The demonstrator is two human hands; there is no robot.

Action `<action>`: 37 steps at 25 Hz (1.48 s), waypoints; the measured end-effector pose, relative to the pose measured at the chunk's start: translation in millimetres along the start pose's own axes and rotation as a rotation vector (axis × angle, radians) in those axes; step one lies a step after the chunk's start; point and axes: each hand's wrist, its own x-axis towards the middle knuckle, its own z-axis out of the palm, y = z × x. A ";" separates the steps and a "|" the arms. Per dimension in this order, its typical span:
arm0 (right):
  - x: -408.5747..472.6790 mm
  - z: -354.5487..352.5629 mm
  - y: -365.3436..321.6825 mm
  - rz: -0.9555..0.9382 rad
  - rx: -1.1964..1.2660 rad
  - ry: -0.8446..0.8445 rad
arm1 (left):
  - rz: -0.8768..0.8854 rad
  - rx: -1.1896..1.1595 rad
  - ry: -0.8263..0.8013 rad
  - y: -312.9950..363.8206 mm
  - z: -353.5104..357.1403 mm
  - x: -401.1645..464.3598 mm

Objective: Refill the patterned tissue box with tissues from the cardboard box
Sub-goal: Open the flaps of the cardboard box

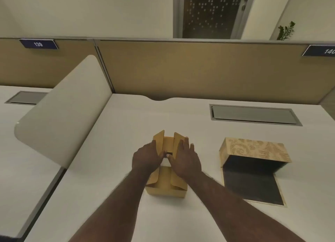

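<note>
A plain brown cardboard box (167, 185) stands on the white desk in front of me, its top flaps raised. My left hand (147, 157) rests on the left flap and my right hand (184, 160) on the right flap, thumbs meeting over the opening. A sliver of white tissue (165, 162) shows between the hands. To the right lies the patterned tissue box (253, 149), tan with a leaf print, opened up so its dark inside and its dark flap flat on the desk show. It looks empty.
A curved cream divider panel (59, 118) rises at the left. A grey cable hatch (253, 114) is set into the desk behind the patterned box. A tan partition wall (199, 69) closes the back of the desk.
</note>
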 end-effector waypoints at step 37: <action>-20.0 22.2 72.4 0.432 0.578 0.114 | -0.319 -0.748 0.128 -113.0 58.3 -6.2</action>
